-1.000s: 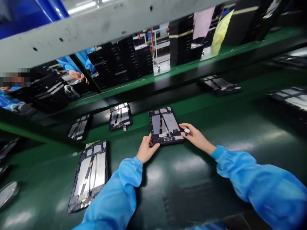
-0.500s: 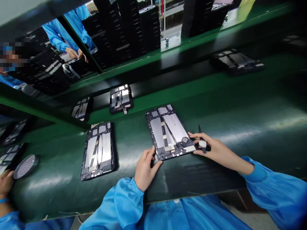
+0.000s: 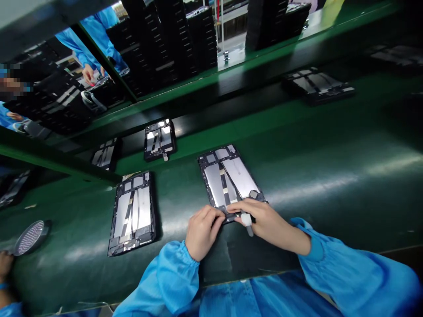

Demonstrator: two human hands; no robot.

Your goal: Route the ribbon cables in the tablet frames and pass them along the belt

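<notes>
An open tablet housing [image 3: 228, 180] with silver battery panels and a dark frame lies on the green belt in front of me. My left hand [image 3: 203, 229] grips its near edge. My right hand [image 3: 266, 224] sits beside the left, over the same edge, and pinches a small tool with a white grip [image 3: 246, 219]. The tool's tip is hidden by my fingers and the housing's near edge is partly covered.
More open tablet housings lie on the belt, one [image 3: 132, 213] to my left and others [image 3: 159, 140] further up. Black stacks [image 3: 165, 44] stand on a shelf beyond. At lower left, a co-worker's hand [image 3: 5, 264] is next to a round mesh disc [image 3: 31, 237].
My right hand has moved left, bringing the white-gripped tool onto the housing's near edge beside my left hand. The view has tilted and shifted slightly.
</notes>
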